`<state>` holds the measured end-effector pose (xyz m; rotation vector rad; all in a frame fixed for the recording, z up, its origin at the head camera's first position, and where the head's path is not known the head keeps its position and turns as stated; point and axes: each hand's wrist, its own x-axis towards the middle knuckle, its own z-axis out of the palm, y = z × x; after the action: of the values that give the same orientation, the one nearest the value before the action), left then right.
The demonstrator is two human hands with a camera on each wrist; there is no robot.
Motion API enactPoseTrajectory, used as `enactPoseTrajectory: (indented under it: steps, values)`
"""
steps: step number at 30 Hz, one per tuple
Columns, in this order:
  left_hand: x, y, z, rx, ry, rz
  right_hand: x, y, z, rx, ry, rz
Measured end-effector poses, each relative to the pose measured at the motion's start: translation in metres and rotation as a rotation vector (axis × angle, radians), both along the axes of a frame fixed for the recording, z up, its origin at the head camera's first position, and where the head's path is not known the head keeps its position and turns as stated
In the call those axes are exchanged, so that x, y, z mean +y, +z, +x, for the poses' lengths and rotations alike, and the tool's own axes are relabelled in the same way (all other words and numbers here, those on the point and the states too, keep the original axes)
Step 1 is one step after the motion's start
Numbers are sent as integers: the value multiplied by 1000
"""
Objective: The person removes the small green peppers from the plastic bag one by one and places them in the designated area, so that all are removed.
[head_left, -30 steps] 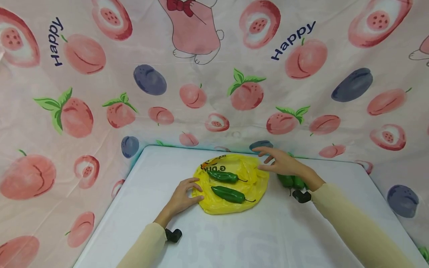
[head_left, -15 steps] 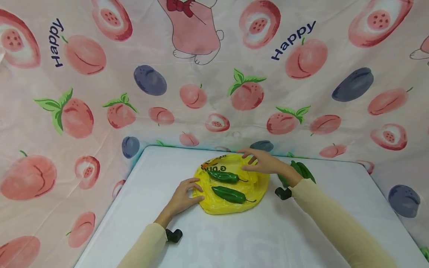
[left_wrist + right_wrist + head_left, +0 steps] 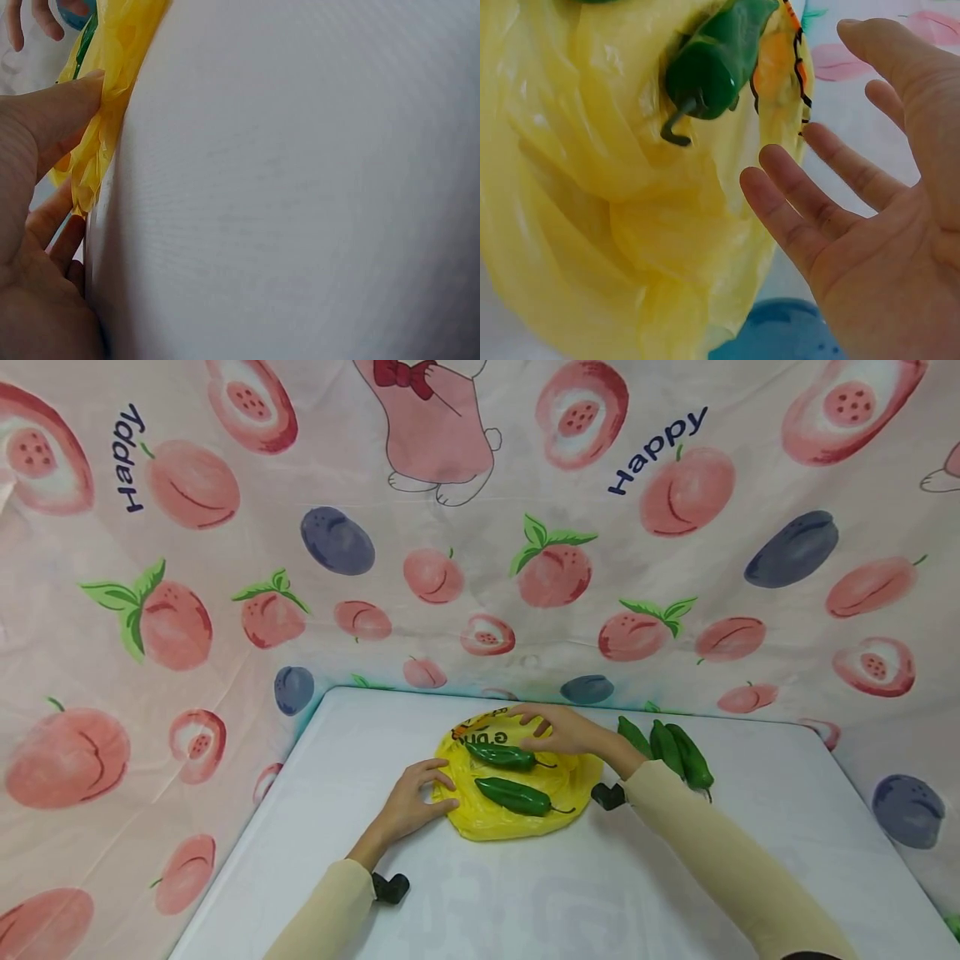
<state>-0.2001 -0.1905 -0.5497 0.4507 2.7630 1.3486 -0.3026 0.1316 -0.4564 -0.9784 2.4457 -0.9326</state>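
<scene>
A crumpled yellow plastic bag (image 3: 487,825) with dark lettering lies on the white table. Two green peppers, an upper one (image 3: 498,755) and a lower one (image 3: 512,797), rest on it, stems toward the right. At the bag's left edge is my left hand (image 3: 408,797), thumb and fingers spread apart; in the left wrist view the thumb (image 3: 64,109) touches the yellow plastic. My right hand (image 3: 566,731) hovers over the bag's back right, close to the upper pepper's stem end. The right wrist view shows its fingers (image 3: 810,202) spread, holding nothing.
Several green peppers (image 3: 686,756) lie on the table to the right of the bag, beyond the right forearm. A peach-print cloth (image 3: 480,568) hangs behind the white table (image 3: 600,893). Black wrist devices (image 3: 390,888) sit under both sleeves.
My right hand has moved left from beside the right-hand peppers to over the bag, uncovering those peppers. The left hand, the bag and the peppers on it have stayed put.
</scene>
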Motion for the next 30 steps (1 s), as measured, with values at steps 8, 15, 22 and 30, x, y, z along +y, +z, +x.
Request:
enactPoseTrajectory:
  steps: [8,15,22,30]
  values:
    - [0,-1,0,-7,9,-1,-15,-14,-2,9,49,-37]
    - [0,-3,-1,-7,10,1,-23,-23,-1,23,90,-58]
    - [0,-3,-1,3,6,1,-30,-29,-1,27,118,-17]
    - [0,-1,0,-3,10,-2,-38,-28,0,11,95,75]
